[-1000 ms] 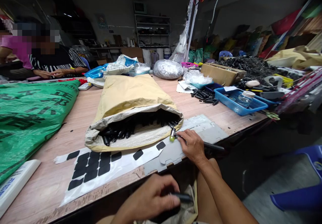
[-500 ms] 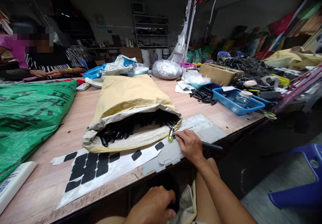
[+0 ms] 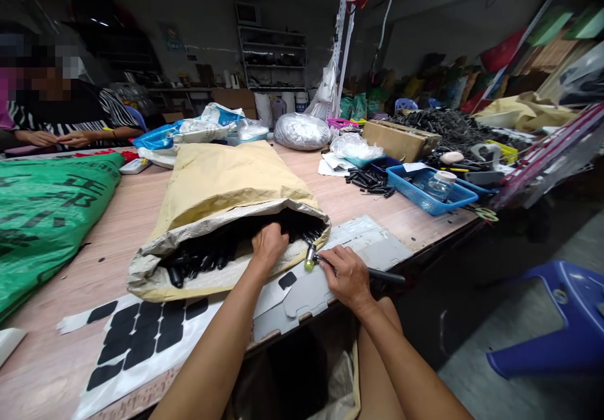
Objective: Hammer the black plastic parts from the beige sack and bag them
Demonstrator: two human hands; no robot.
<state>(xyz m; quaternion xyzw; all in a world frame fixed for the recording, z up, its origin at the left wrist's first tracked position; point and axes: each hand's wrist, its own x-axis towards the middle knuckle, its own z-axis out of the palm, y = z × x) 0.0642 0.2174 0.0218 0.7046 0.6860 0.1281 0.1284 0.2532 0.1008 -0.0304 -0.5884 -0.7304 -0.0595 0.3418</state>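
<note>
My left hand (image 3: 271,244) reaches into the mouth of a tan sack (image 3: 231,177) lying on the table; its fingertips are hidden among black parts (image 3: 191,266). My right hand (image 3: 346,276) is wrapped round a small hammer (image 3: 384,275) with a black handle. The hammer's metal head with a yellow-green tip (image 3: 309,259) rests by the right corner of the sack's mouth, over a grey board (image 3: 372,244). A white sheet with black rounded squares (image 3: 141,338) lies in front of the sack.
At the left is a green sack (image 3: 51,218). A blue tray (image 3: 429,190) with a jar stands at the right, near loose black parts (image 3: 370,184) and a carton (image 3: 399,140). A person sits at the far left. A blue stool (image 3: 561,325) stands at the lower right.
My left hand has moved up from below the table edge into the sack's mouth. My right hand still holds the hammer in about the same place. The view has shifted slightly to the right.
</note>
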